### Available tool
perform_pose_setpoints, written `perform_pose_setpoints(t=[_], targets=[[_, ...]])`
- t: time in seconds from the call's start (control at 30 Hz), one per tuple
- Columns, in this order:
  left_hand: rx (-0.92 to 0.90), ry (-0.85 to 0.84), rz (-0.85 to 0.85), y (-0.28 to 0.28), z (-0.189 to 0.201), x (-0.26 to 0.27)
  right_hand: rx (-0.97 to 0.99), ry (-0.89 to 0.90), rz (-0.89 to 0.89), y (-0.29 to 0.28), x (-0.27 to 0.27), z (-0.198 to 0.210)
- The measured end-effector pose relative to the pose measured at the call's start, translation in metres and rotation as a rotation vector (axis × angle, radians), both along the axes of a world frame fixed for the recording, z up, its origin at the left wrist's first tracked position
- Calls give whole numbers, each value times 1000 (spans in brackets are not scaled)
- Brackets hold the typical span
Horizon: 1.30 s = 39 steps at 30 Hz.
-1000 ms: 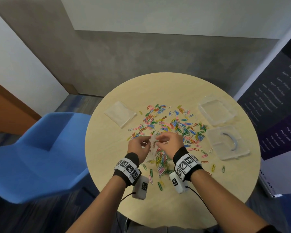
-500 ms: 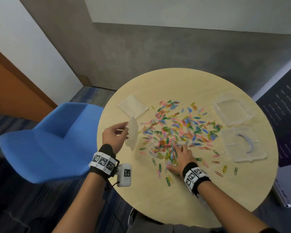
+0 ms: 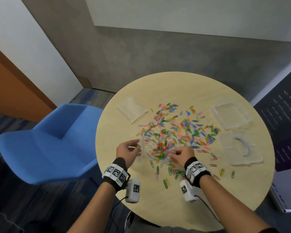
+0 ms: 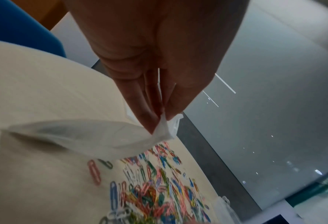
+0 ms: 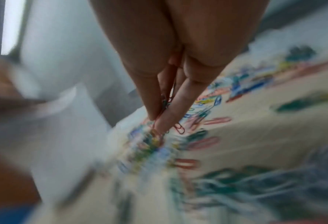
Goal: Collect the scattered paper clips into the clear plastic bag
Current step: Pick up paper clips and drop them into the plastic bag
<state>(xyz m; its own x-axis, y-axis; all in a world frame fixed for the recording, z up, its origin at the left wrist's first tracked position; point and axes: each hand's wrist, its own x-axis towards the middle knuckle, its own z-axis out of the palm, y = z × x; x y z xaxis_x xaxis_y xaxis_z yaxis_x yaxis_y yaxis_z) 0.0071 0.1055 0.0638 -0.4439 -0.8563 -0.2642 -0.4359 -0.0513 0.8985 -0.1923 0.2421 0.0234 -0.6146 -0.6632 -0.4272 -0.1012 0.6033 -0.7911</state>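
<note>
Many coloured paper clips (image 3: 175, 132) lie scattered over the middle of the round table (image 3: 183, 204). My left hand (image 3: 139, 143) holds a clear plastic bag (image 3: 141, 148) upright at the pile's left edge. In the left wrist view my left hand (image 4: 162, 119) pinches the bag (image 4: 82, 136) by a top corner, and its mouth gapes open above the clips (image 4: 149, 189). My right hand (image 3: 170, 153) is at the near side of the pile. In the blurred right wrist view, my right hand (image 5: 159, 118) pinches a few clips (image 5: 165, 104) between thumb and fingers.
A second clear bag (image 3: 132, 109) lies flat at the table's far left. Two clear plastic trays (image 3: 230, 115) (image 3: 238, 147) sit at the right. A blue chair (image 3: 49, 140) stands to the left of the table. A few stray clips (image 3: 165, 182) lie near the front edge.
My left hand has brought the bag right, back to the pile's edge. My right hand, flat on the clips half a second ago, now pinches a few of them.
</note>
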Motion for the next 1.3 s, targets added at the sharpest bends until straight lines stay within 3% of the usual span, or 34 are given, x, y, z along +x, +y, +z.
perform_pose_setpoints(t=[0.07, 0.1, 0.2, 0.3, 0.4, 0.53, 0.67, 0.8, 0.93, 1.07, 1.13, 1.3], targets=[[18, -8, -22, 6, -6, -7, -249, -473, -158, -2, 5, 19], [23, -12, -31, 8, -9, -10, -341, -624, -191, -6, 8, 29], [15, -21, -67, 15, -8, -21, -456, -730, -133, -23, 20, 47], [-23, -35, -100, 18, -2, -28, -382, -579, -48, -36, 38, 47], [-73, -79, -96, 16, 0, -28, -236, -314, 12, -44, 44, 36], [-87, -103, -120, 14, 4, -26, -4, 73, 279, -49, 44, 39], [-100, -117, -138, 14, 5, -27, 104, 177, 399, -55, 48, 46], [-125, -109, -135, 16, 5, -33, 10, 213, 329, -56, 47, 46], [-121, -107, -127, 18, 4, -37, -65, 261, 388, -45, 42, 54], [-26, -99, -71, 13, 2, -38, -134, 210, 152, -12, 13, 59], [1, -89, -56, 11, 1, -38, 23, 271, 51, 21, -18, 53], [17, -82, -60, 8, 0, -36, 644, 457, -56, 121, -79, 31]])
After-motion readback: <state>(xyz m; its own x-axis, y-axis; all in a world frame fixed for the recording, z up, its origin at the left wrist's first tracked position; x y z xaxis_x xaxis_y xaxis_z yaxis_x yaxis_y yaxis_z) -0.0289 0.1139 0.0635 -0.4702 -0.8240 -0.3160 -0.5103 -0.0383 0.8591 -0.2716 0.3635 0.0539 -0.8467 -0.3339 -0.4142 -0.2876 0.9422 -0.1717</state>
